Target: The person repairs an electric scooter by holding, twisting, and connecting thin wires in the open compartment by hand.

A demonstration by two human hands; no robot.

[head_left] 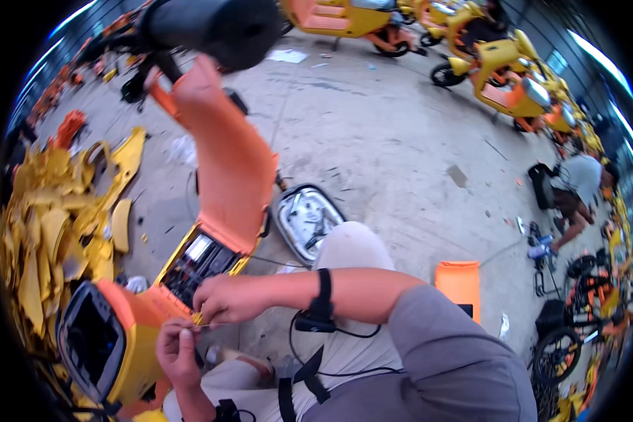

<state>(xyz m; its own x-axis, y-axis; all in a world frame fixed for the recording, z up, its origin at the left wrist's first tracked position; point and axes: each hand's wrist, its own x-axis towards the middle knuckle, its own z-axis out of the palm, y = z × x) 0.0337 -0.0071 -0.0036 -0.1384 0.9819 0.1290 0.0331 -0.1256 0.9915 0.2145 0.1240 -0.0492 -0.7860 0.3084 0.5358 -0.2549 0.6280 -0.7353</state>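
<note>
both hands (204, 320) pinch a thin wire (198, 325) beside the scooter's open compartment (193, 266).

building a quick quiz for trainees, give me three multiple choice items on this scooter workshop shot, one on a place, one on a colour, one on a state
1. Where does the pile of yellow panels lie?
A. at the person's left
B. at the person's right
C. on the raised seat

2. What colour is the underside of the raised seat?
A. blue
B. orange
C. white

3. How is the compartment under the seat?
A. closed
B. open, dark parts showing
C. covered with a cloth

Answers:
1. A, the panels heap along the left edge of the view.
2. B, the tilted-up seat shows an orange underside.
3. B, the seat stands up and the dark insides are exposed, with the right hand at its edge and the left hand just below, pinching something small.
</note>
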